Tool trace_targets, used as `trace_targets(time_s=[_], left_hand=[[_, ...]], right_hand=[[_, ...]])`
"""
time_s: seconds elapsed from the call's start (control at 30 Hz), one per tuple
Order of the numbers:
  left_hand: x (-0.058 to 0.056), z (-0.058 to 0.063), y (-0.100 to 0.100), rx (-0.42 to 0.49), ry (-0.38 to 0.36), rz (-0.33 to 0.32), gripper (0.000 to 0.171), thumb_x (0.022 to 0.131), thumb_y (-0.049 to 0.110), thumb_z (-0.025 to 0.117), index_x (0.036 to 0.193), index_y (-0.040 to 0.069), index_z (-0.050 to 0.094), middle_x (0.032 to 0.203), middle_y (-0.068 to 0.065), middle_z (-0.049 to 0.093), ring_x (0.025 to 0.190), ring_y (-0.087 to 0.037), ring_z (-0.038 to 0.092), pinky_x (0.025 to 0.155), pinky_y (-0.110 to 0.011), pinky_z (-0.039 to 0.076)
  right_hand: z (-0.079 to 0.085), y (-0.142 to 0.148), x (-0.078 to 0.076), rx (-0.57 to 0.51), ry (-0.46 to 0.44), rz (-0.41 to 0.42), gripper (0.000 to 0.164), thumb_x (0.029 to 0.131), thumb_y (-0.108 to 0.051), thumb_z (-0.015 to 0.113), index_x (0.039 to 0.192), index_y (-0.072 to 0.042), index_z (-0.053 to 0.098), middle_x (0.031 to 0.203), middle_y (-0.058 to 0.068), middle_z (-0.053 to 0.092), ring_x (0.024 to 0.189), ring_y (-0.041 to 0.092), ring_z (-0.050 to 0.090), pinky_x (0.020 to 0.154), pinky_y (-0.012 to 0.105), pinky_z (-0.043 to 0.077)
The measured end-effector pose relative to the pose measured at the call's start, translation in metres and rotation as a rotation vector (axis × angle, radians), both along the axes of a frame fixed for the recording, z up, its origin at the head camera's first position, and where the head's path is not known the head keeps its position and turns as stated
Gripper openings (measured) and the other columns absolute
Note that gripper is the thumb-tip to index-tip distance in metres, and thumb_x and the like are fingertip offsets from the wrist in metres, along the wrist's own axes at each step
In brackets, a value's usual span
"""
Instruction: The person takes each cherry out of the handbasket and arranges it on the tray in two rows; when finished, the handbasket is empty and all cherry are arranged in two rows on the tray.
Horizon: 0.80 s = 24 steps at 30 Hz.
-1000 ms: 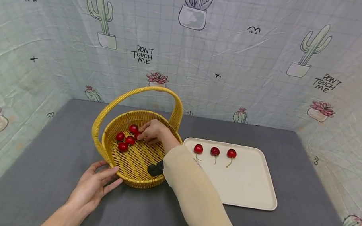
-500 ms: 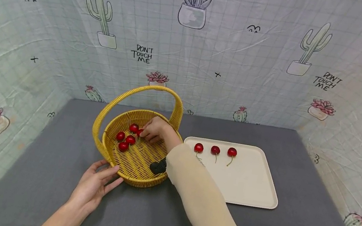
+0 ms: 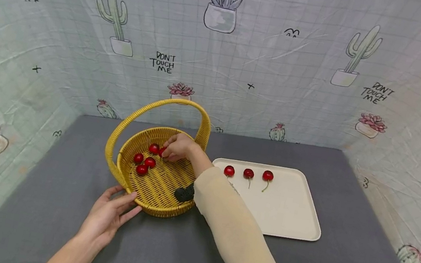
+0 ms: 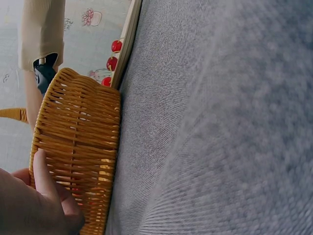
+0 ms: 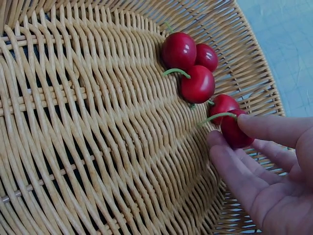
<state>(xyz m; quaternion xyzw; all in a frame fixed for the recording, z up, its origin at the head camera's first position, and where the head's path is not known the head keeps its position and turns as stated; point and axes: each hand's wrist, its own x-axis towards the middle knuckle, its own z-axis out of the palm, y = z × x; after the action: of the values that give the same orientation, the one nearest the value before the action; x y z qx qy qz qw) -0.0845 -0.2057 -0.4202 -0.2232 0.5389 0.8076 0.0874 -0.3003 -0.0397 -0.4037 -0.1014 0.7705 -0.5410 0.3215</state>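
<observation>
Inside the yellow wicker basket (image 3: 156, 211), my right hand (image 3: 178, 147) pinches a dark red cherry (image 5: 234, 131) between thumb and fingers. Its green stem points away from the hand in the right wrist view. Another cherry (image 5: 224, 105) lies right behind the held one. Several more cherries (image 3: 150, 162) are grouped in the left half of the basket. At the basket's near left side, my left hand (image 3: 104, 218) holds the rim, with fingers at its edge and against the woven outer wall (image 4: 80, 127). Part of that grip is hidden in the left wrist view.
Right of the basket lies a cream tray (image 3: 289, 211) with three stemmed cherries (image 3: 248, 173) in a row along its far side. The basket's tall handle (image 3: 146, 113) arches over it. A black device (image 3: 184, 193) sits at the right wrist. A printed cloth (image 3: 249, 54) hangs behind the grey table (image 3: 154, 258).
My right hand has shifted slightly away from me, still at the same cherry in the basket. The left hand stays at the rim. The head view has drifted a little.
</observation>
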Motion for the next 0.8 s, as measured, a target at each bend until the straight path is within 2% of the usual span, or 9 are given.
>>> trace_targets(time_s=[0.17, 0.43, 0.63, 0.8], left_hand=[[0.000, 0.000, 0.000, 0.001, -0.006, 0.004, 0.067, 0.107, 0.006, 0.055, 0.155, 0.013, 0.009, 0.137, -0.010, 0.044, 0.116, -0.015, 0.059, 0.102, -0.031, 0.053], [-0.001, 0.000, 0.000, 0.000, -0.007, 0.001, 0.067, 0.107, 0.006, 0.055, 0.156, 0.013, 0.008, 0.139, -0.011, 0.043, 0.118, -0.017, 0.058, 0.102, -0.032, 0.054], [0.000, -0.001, 0.001, -0.012, -0.010, -0.006, 0.071, 0.107, 0.007, 0.057, 0.156, 0.012, 0.007, 0.139, -0.011, 0.042, 0.116, -0.014, 0.059, 0.101, -0.031, 0.054], [0.000, -0.002, 0.000, -0.008, -0.010, -0.007, 0.071, 0.107, 0.007, 0.057, 0.156, 0.012, 0.006, 0.138, -0.010, 0.042, 0.114, -0.013, 0.060, 0.101, -0.032, 0.054]], right_hand=[[0.002, 0.001, 0.001, -0.033, -0.033, 0.028, 0.038, 0.095, 0.008, 0.067, 0.133, 0.004, 0.062, 0.101, 0.017, 0.070, 0.106, 0.041, 0.068, 0.095, 0.051, 0.058], [0.011, 0.003, 0.004, -0.071, -0.058, 0.066, 0.037, 0.096, 0.008, 0.068, 0.133, 0.006, 0.061, 0.098, 0.018, 0.069, 0.112, 0.046, 0.064, 0.099, 0.055, 0.054], [0.020, 0.003, 0.006, -0.083, -0.054, 0.092, 0.039, 0.095, 0.006, 0.070, 0.133, 0.004, 0.062, 0.105, 0.016, 0.065, 0.106, 0.041, 0.068, 0.100, 0.056, 0.054], [0.031, 0.001, 0.010, -0.099, -0.036, 0.128, 0.040, 0.096, 0.005, 0.069, 0.135, 0.005, 0.060, 0.106, 0.016, 0.065, 0.111, 0.042, 0.065, 0.103, 0.056, 0.051]])
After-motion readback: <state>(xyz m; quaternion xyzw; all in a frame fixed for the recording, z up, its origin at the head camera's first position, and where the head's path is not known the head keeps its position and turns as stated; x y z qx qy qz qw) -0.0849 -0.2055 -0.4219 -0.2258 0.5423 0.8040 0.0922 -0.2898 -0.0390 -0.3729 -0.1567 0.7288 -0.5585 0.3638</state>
